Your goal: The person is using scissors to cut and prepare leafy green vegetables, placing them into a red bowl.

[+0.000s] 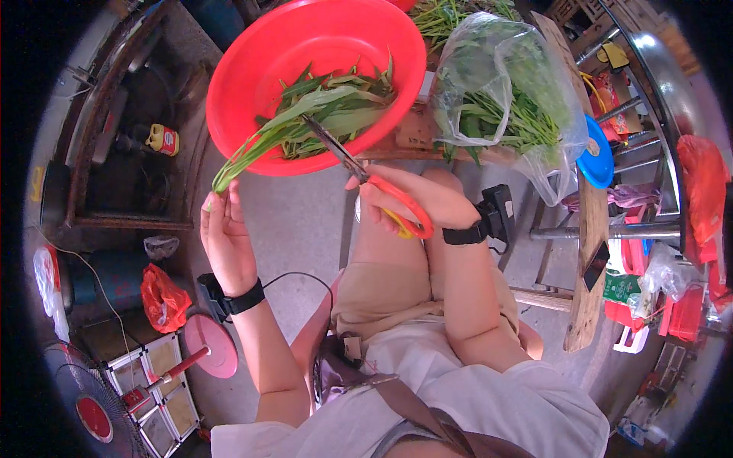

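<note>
My left hand [228,240] pinches the stem end of a bunch of long-leaved greens [269,129] in front of the red plastic basin [246,74]. The bunch slants up over the rim, its leaves above the basin. In my right hand [401,200] is a pair of scissors [415,212] with orange and yellow handles. Their dark blades point up and left across the rim, the tips at the bunch's leaves. I cannot tell whether the blades are apart there. Loose leafy pieces [343,129] lie inside the basin, partly hidden by the bunch.
A clear plastic bag [487,68] of greens sits right of the basin, with more greens [444,26] behind. A blue lid [595,151] and a phone [595,266] lie along a wooden bench [590,309]. At left stand a dark cabinet [131,217] and an electric fan [94,418].
</note>
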`<state>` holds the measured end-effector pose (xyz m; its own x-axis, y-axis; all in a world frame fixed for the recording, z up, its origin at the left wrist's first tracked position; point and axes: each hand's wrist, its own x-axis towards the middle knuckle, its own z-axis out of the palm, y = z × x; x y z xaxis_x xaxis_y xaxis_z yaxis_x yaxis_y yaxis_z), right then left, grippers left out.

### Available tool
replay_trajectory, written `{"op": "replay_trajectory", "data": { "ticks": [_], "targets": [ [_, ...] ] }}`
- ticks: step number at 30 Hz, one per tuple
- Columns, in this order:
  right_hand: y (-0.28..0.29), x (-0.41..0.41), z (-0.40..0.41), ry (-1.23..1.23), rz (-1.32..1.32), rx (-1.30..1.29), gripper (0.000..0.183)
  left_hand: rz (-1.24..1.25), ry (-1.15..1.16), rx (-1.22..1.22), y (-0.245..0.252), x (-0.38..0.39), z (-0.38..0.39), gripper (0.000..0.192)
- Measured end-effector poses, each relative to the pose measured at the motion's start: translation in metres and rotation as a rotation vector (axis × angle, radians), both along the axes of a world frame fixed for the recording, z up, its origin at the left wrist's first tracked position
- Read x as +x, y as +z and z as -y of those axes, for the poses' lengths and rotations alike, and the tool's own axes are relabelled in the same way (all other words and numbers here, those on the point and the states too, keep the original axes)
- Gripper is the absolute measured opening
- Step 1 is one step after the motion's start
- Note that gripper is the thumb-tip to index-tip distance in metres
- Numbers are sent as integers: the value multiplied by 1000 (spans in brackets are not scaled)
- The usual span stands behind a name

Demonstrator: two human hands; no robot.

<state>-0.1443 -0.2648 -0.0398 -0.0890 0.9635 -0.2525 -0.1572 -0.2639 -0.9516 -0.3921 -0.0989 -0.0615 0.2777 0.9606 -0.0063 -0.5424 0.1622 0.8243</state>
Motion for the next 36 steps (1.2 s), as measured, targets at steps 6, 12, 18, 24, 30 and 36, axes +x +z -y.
{"op": "replay_trajectory", "data": {
  "ticks": [6, 12, 18, 24, 30, 36],
  "targets": [
    [7, 1, 2, 13, 7, 95, 38, 26, 23, -31, 0, -1, 0, 20],
    [1, 0, -3, 21, 22, 27, 39, -40, 24, 62, -1, 2, 1, 16],
    [-1, 16, -15, 177, 698, 411, 38, -83, 72, 127, 5, 7, 5, 11],
    [32, 12, -36, 249, 287, 227, 33, -99, 74, 303, 6, 13, 13, 8],
    [55, 7, -38, 220, 156, 54, 31, -119, 122, 394, 7, 20, 20, 5],
    [49, 0, -30, 143, 250, 117, 21, -196, 151, 501, 6, 21, 21, 10]
  ]
}}
